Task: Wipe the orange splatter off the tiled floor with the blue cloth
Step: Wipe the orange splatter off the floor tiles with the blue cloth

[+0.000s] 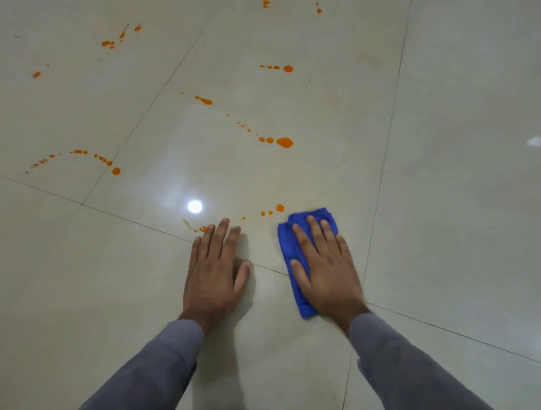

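A folded blue cloth (pixel 289 248) lies flat on the pale tiled floor (pixel 439 205). My right hand (pixel 325 269) presses on it with straight, spread fingers. My left hand (pixel 215 272) rests flat on the bare tile to the left, fingers straight. A short trail of orange drops (pixel 280 208) runs just beyond the fingertips of both hands, from a smear near my left fingers to a round drop beside the cloth's far corner. A larger orange blob (pixel 284 142) with a dotted tail lies farther ahead. More orange trails (pixel 116 171) sit at the left.
Orange spots (pixel 288 68) also dot the far tiles, some at the top left (pixel 107 44) and the top edge (pixel 265 4). Dark grout lines (pixel 131 218) cross the glossy floor. A bright light reflection (pixel 195 206) shines ahead of my left hand.
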